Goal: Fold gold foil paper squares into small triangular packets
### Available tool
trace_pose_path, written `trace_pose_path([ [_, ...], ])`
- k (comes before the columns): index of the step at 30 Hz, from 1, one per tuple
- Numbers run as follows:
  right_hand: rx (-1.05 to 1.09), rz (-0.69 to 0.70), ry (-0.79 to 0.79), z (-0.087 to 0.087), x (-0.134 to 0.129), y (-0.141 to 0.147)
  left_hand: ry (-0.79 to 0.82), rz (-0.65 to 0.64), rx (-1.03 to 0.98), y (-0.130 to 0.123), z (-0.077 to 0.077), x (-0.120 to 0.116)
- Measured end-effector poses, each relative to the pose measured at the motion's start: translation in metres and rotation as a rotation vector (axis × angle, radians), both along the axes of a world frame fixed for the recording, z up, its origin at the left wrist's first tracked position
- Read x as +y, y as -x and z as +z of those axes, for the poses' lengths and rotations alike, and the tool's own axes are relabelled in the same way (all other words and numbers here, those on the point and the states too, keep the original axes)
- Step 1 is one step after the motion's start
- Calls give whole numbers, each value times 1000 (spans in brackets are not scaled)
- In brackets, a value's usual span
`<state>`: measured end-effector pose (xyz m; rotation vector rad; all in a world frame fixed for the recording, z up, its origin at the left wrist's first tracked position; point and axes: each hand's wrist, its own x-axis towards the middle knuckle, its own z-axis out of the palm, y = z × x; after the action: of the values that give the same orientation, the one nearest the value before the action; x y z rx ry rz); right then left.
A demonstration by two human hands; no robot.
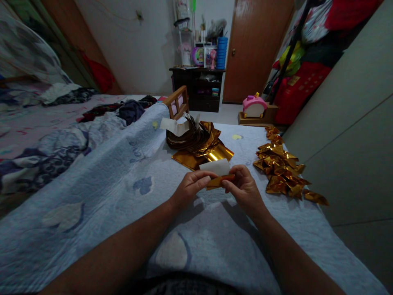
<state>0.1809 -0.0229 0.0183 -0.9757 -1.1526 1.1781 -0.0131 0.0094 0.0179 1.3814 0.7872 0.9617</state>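
Between both hands is a sheet of gold foil paper point(215, 183), partly folded, its pale back standing up behind the fingers. My left hand point(194, 185) pinches its left side, thumb on top. At the right side, my right hand point(244, 186) is closed on the same sheet with thumb and fingers. Just beyond the hands lies a fanned stack of gold foil paper point(196, 141), some sheets showing a pale back. To the right, several folded gold foil pieces point(282, 168) are heaped in a row along the bed's edge.
A light blue quilt point(123, 229) with heart shapes covers the bed under my hands. Rumpled bedding point(61, 143) lies on the left. Past the wooden bed rail point(178, 102) stand a dark cabinet point(198, 88) and a pink toy point(254, 105). A pale panel point(346, 135) borders the right.
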Motion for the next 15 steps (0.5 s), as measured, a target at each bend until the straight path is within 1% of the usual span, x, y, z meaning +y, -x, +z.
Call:
trace_pose_path([
  [2, 34, 1, -11, 1, 0, 2, 25, -13, 3, -2, -2, 0],
  [7, 57, -17, 13, 1, 2, 4, 11, 47, 0, -10, -6, 0],
  [10, 64, -19, 30, -1, 2, 3, 13, 51, -21, -12, -6, -1],
  [12, 42, -12, 49, -1, 2, 2, 32, 46, -40, -12, -6, -1],
  [15, -58, 6, 80, 1, 1, -2, 47, 46, -62, -11, -6, -1],
])
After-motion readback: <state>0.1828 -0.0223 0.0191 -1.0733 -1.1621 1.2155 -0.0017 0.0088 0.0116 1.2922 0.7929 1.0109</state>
